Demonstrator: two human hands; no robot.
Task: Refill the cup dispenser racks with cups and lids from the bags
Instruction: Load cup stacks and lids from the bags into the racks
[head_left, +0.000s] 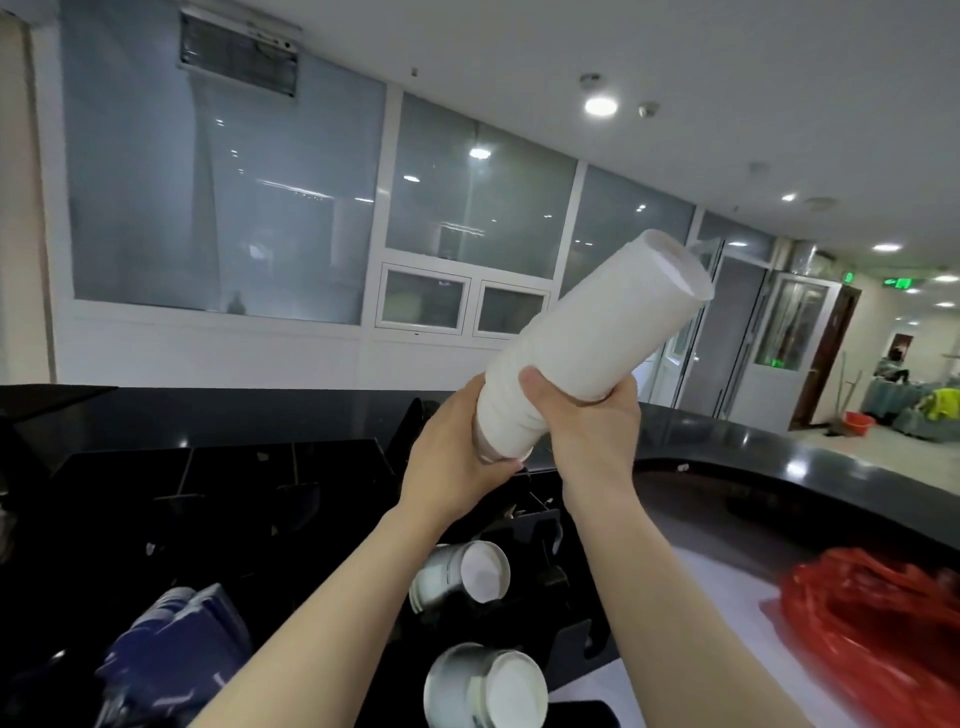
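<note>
While the head view blurs everything low in the frame, plenty stays hard to read: the dark blue packet (176, 644) at bottom left is smeared and its print illegible, the crumpled red plastic bag (878, 629) at bottom right runs off the edge, and the black cup dispenser rack (545, 530) melts into the dark counter so its compartments can't be counted. Two silver-sided cup stacks with white insides poke out of it, the upper cup stack (462, 571) and the lower cup stack (485, 686), the lower one cut by the bottom edge.

Up in the middle, the long white sleeve of stacked paper cups (587, 353) is raised above the rack and tilted, its open, loose wrapper end pointing up and to the right, its narrow end low and left. The wrapping looks bunched and wrinkled near the bottom, smooth higher up; individual cups inside can't be made out.

Both hands hold the lower end. The left hand (452, 457) wraps its fingers round the very bottom from the left, fingertips hidden behind the sleeve. The right hand (592, 431) clamps just above, thumb (535, 384) pressed across the front, fingers curled behind. Most of the sleeve juts out beyond both grips.
</note>
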